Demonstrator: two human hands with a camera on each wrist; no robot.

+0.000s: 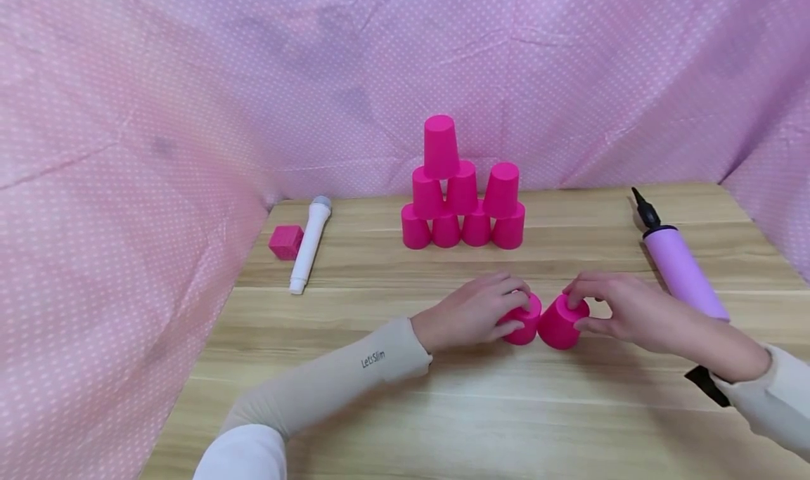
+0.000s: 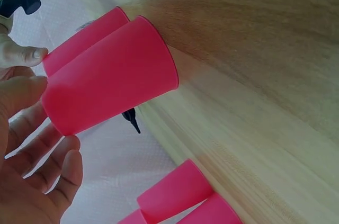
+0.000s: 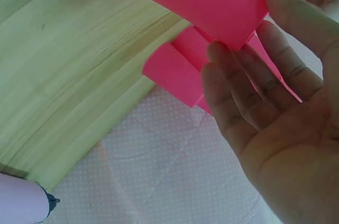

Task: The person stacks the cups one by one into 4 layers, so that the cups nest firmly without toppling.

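Observation:
Two pink cups stand mouth down, side by side, near the middle of the wooden table. My left hand (image 1: 471,311) pinches the left cup (image 1: 524,331) near its base, thumb on the near side and fingers across the top. The right cup (image 1: 559,327) is held the same way by my right hand (image 1: 623,308) and leans slightly. In the left wrist view, the left cup (image 2: 114,81) overlaps the right cup (image 2: 85,41). The right wrist view shows thumb and fingertips at the narrow end of the right cup (image 3: 196,1).
Behind the hands rises a stack of upturned pink cups (image 1: 460,230), with one cup (image 1: 441,150) on top. A white toy microphone (image 1: 310,248) and a pink cube (image 1: 285,242) lie at left. A purple hand pump (image 1: 686,273) lies beyond my right forearm. Pink dotted cloth (image 1: 380,79) hangs behind.

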